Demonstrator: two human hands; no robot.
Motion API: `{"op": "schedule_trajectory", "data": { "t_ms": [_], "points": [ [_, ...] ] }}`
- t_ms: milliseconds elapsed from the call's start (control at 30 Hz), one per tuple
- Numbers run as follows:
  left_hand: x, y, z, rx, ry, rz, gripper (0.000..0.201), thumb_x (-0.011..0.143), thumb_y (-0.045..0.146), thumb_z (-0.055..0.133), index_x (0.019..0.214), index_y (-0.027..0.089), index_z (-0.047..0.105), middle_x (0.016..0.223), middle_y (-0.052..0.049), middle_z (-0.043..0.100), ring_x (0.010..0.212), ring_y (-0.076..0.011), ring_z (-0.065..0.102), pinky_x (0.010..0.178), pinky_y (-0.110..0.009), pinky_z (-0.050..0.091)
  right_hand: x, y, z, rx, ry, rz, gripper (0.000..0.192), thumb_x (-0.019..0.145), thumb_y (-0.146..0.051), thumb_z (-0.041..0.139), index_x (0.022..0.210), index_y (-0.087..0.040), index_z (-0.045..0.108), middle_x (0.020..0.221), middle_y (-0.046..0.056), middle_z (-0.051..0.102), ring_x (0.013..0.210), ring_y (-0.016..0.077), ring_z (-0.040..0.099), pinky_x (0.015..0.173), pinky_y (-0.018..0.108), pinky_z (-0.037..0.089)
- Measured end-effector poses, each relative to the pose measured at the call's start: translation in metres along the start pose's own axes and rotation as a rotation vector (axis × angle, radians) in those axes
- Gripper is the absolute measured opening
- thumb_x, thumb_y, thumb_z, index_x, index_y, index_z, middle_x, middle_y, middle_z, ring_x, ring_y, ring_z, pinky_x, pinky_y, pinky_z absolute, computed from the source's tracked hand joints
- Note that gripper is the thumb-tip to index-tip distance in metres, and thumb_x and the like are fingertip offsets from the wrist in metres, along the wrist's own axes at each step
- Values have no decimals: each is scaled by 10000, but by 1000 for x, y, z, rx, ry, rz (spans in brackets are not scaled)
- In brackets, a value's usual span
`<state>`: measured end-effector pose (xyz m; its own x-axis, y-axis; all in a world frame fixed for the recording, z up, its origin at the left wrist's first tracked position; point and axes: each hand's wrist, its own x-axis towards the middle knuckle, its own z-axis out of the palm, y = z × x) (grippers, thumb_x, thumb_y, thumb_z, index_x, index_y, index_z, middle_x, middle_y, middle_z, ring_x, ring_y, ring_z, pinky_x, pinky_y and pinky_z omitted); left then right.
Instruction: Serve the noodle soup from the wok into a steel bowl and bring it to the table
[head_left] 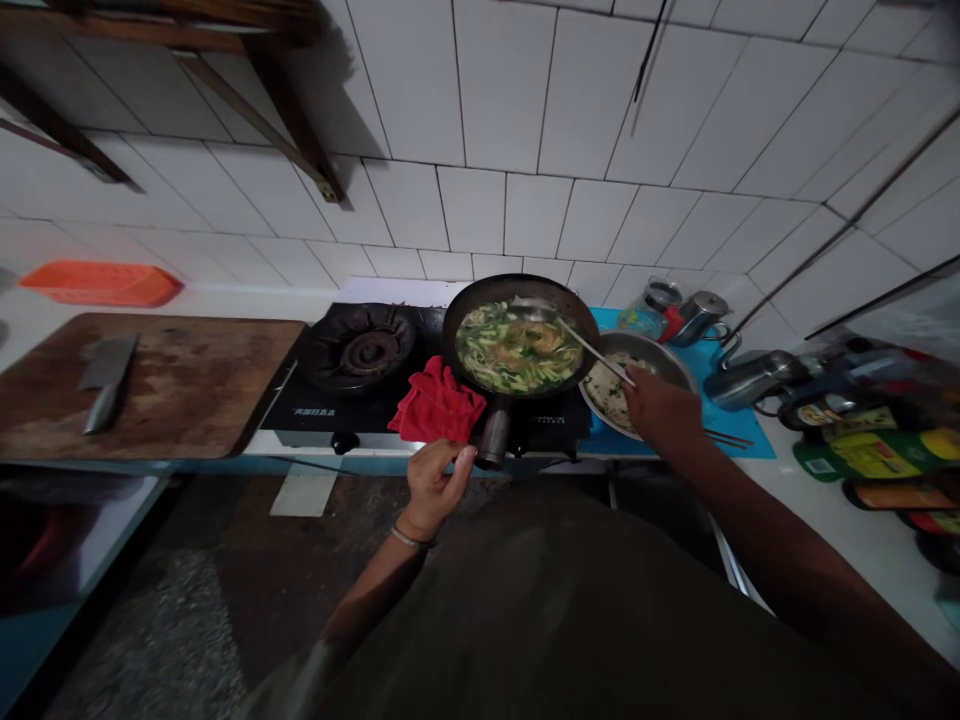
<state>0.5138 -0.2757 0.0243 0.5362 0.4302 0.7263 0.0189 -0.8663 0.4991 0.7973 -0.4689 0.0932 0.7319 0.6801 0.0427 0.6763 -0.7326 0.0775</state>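
Ladle [592, 349] in centre-frame wok [525, 286], right hand [664, 405] clasping it: likely stirring; left hand's [435, 485] fingers curled, grip unclear; next needs steady stroke.

Left of your pan [551, 287] lie a cloth [437, 402] and cutting board [199, 385]. To its right sits a bowl [673, 366].

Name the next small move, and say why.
Probably draw the ladle through the greens: the right hand grips it, its head is down in the wok, and the left hand is beside the wok handle, perhaps to steady it.
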Motion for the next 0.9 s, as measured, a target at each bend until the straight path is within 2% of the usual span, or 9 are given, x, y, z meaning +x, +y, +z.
{"op": "schedule_trajectory", "data": {
  "t_ms": [100,200,333,433,567,667,767,900],
  "points": [
    [-5,-7,6,-7,3,-11,293,1019,183,571,736,162,646,622,-2,649,546,-98,590,565,-232,432,1,33,12,157,194,-33,483,1078,-372,428,1448,-159,653,1336,167,742,1147,293,724,882,343,547],
    [-13,-12,12,-9,10,-57,309,1033,203,568,748,153,676,624,-8,656,549,-93,597,564,-224,425,4,75,20,197,245,10,463,1077,-344,480,1437,-129,678,1370,173,730,1211,274,704,930,314,518],
    [-27,-14,20,-26,50,-218,329,1050,269,544,810,150,735,645,-9,672,580,-97,628,593,-209,451,12,145,21,133,141,197,412,1067,-299,582,1431,-160,715,1374,175,730,1200,271,694,910,326,460],
    [-42,-18,28,-69,89,-465,401,1042,399,535,791,153,729,651,-13,661,596,-108,616,608,-220,456,19,208,27,102,24,318,407,1025,-384,694,1387,-212,762,1300,167,765,1066,277,703,810,350,414],
    [-63,-34,46,-111,180,-790,449,957,556,558,777,164,681,666,-14,630,644,-130,600,656,-245,473,29,278,53,64,-106,376,414,932,-426,811,1309,-253,810,1279,186,768,867,245,664,708,354,335],
    [-81,-47,61,-116,242,-922,429,861,591,606,851,168,672,745,-20,649,714,-139,603,716,-258,487,37,311,82,91,-136,376,417,878,-409,860,1263,-251,830,1318,199,749,763,202,600,689,352,299],
    [-98,-52,72,-109,243,-970,411,795,548,617,943,169,674,854,-40,690,807,-155,634,790,-274,498,43,331,115,184,-153,382,371,848,-403,880,1167,-216,864,1293,216,751,685,163,524,692,355,303],
    [-109,-45,80,-83,213,-993,399,769,541,608,933,179,647,833,-42,677,780,-170,629,765,-292,501,47,349,160,350,-94,348,245,860,-320,860,1077,-208,884,1249,185,772,769,172,566,709,334,343]
  ]
}}
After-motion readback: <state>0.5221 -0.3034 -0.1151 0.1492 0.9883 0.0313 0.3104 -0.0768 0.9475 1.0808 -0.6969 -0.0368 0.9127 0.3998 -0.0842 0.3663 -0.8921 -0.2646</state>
